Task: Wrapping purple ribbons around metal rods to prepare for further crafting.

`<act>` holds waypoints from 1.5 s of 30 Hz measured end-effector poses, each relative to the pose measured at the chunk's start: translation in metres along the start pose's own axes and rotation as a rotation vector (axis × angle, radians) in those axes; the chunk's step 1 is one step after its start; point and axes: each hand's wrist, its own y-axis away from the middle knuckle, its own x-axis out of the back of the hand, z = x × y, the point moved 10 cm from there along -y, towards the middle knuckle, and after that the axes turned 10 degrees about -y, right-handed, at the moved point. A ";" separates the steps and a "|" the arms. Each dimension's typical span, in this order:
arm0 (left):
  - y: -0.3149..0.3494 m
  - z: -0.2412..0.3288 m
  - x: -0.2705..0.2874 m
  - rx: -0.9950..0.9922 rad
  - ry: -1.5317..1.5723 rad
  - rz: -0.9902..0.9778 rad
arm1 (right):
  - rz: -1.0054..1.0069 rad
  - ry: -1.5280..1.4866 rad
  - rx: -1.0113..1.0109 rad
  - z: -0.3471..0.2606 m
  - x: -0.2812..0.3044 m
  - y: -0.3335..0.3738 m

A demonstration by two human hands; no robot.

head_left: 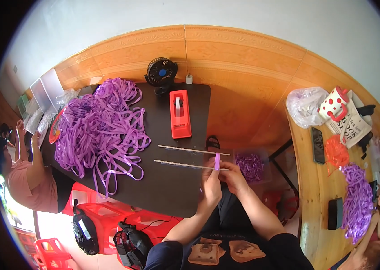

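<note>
Purple ribbon band (217, 161) spanning two metal rods (183, 149), beyond black table's (163, 195) right edge. Left hand (211, 188) pinching band's near end; right hand (235, 181) close beside, grip unclear. Red tape dispenser (181, 128) beyond rods; purple ribbon heap (95, 130) left; black fan (162, 72) behind.

Dark table (160, 191) beneath ribbons (97, 130), tape dispenser (181, 129), fan (161, 73)

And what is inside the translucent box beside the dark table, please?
Inside the translucent box, many small purple pieces can be seen, apparently ribbon. The upper ones cover whatever lies deeper, so the bottom cannot be seen.
</note>
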 end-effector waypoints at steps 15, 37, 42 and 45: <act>0.023 0.001 -0.001 0.275 0.170 0.085 | -0.057 0.075 0.307 -0.029 -0.040 0.052; 0.036 0.035 -0.008 0.587 0.115 -0.102 | 0.065 -0.080 0.315 -0.023 -0.051 0.060; 0.039 0.046 -0.016 0.707 0.088 -0.245 | 0.043 -0.048 0.295 -0.024 -0.054 0.061; 0.046 0.053 -0.018 0.767 0.055 -0.290 | 0.064 0.128 0.403 -0.036 -0.052 0.076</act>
